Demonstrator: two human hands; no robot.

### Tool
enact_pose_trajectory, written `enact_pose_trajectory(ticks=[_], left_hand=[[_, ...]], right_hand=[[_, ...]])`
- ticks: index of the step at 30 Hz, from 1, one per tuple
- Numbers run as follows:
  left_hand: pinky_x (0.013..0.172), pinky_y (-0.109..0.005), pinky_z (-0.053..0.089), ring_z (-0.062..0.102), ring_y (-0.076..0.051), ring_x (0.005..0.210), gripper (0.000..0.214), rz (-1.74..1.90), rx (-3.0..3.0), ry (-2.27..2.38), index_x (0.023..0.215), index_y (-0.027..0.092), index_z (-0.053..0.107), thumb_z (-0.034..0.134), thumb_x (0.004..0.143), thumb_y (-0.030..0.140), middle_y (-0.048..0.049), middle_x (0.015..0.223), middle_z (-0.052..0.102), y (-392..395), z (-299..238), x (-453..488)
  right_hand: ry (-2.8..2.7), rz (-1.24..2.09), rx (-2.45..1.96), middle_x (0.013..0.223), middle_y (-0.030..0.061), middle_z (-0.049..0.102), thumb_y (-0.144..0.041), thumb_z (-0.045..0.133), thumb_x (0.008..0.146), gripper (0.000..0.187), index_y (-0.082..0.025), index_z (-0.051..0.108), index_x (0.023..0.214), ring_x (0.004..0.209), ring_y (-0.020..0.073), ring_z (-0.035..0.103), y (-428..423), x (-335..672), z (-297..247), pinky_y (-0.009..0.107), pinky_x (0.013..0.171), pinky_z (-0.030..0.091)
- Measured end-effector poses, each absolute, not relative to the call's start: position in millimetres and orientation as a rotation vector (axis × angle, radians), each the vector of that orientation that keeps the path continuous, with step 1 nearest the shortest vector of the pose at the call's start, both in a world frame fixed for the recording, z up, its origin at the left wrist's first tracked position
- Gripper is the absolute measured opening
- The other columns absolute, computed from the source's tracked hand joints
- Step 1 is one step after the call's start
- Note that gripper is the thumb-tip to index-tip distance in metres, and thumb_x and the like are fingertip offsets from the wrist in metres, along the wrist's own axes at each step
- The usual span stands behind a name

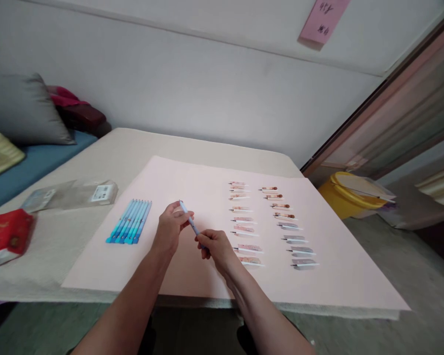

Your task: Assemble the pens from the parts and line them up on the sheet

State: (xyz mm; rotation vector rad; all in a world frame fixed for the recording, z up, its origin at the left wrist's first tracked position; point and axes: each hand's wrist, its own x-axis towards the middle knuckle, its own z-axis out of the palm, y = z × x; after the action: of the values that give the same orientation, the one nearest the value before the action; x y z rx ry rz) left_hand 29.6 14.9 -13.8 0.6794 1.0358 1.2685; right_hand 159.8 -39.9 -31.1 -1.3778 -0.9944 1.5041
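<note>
Slim pale-blue plastic pen (190,220): one item. We hold it slantwise between our two hands, above the middle of the large pale-pink paper sheet (192,182).
Left hand (171,224): our fingers are closed around the pen's upper end.
Right hand (215,246): our fingers are pinched together on its lower end.
Row of blue gradient plastic pens (129,222): lying side by side on the sheet, at 9 o'clock from our left hand and well apart from it.
Small patterned pieces in two columns (244,222): on the sheet at 3 o'clock from our right hand, the nearest just beside it.
Clear plastic wrapper (70,194): on the beige table (140,143), at 10 o'clock.
Red packet (5,234): at the table's edge, at 9 o'clock.
Yellow plastic bucket (336,197): on the floor, at 2 o'clock.
</note>
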Motion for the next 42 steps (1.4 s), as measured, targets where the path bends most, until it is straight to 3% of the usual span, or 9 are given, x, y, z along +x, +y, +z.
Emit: enact_pose_trajectory(ticks=[4, 10, 25, 32, 36, 42], left_hand=[[0.076, -0.034, 0.048, 0.060, -0.016, 0.076, 0.049, 1.252, 0.717, 1.118, 0.105, 0.014, 0.055, 0.075, 0.061, 0.024, -0.0031, 0.075, 0.062, 13.0, -15.2, 29.2], [0.070, -0.033, 0.047, 0.057, -0.014, 0.066, 0.050, 1.256, 0.764, 1.194, 0.104, 0.015, 0.054, 0.073, 0.059, 0.021, 0.0028, 0.064, 0.055, 13.2, -12.4, 30.3], [0.073, -0.032, 0.047, 0.060, -0.015, 0.074, 0.052, 1.268, 0.713, 1.098, 0.107, 0.012, 0.052, 0.073, 0.060, 0.020, -0.0021, 0.074, 0.062, 14.3, -11.5, 30.6], [0.074, -0.030, 0.047, 0.059, -0.014, 0.076, 0.044, 1.319, 0.667, 1.138, 0.100, 0.011, 0.056, 0.072, 0.061, 0.021, -0.0056, 0.080, 0.063, 21.3, -17.4, 20.4], [0.075, -0.031, 0.047, 0.059, -0.015, 0.079, 0.040, 1.322, 0.663, 1.145, 0.099, 0.010, 0.056, 0.070, 0.063, 0.021, -0.0074, 0.083, 0.064, 21.0, -14.2, 19.7], [0.070, -0.028, 0.047, 0.060, -0.015, 0.076, 0.035, 1.308, 0.637, 1.073, 0.096, 0.010, 0.057, 0.069, 0.064, 0.019, -0.0088, 0.082, 0.065, 23.3, -16.3, 14.6]], right_hand=[[-1.026, 1.450, -1.418, 0.053, -0.0034, 0.054, -0.030, 0.057, 0.072, 0.018, -0.014, 0.061, 0.066, 0.035, 0.0056, 0.045, -38.4, 158.7, -30.4, 0.020, 0.037, 0.028], [-1.013, 1.480, -1.387, 0.053, -0.0029, 0.054, -0.030, 0.057, 0.073, 0.018, -0.013, 0.061, 0.067, 0.035, 0.0058, 0.046, -39.5, 159.1, -31.7, 0.020, 0.037, 0.027], [-0.780, 1.709, -1.179, 0.057, -0.0010, 0.056, -0.036, 0.066, 0.073, 0.026, -0.010, 0.064, 0.076, 0.036, 0.0037, 0.044, -41.2, 163.1, -34.1, 0.019, 0.038, 0.026], [-0.838, 1.682, -1.106, 0.078, 0.0029, 0.064, -0.045, 0.058, 0.080, 0.035, -0.017, 0.059, 0.100, 0.053, 0.0098, 0.060, -42.7, 163.4, -26.8, 0.020, 0.048, 0.040], [-0.926, 1.622, -1.132, 0.081, 0.0032, 0.064, -0.032, 0.066, 0.073, 0.030, -0.016, 0.060, 0.098, 0.059, 0.0118, 0.063, -41.9, 164.7, -24.8, 0.024, 0.055, 0.045], [-1.190, 1.616, -0.975, 0.105, 0.0060, 0.063, -0.023, 0.066, 0.072, 0.043, -0.024, 0.059, 0.115, 0.079, 0.0153, 0.065, -43.5, 165.8, -27.1, 0.032, 0.073, 0.049]])
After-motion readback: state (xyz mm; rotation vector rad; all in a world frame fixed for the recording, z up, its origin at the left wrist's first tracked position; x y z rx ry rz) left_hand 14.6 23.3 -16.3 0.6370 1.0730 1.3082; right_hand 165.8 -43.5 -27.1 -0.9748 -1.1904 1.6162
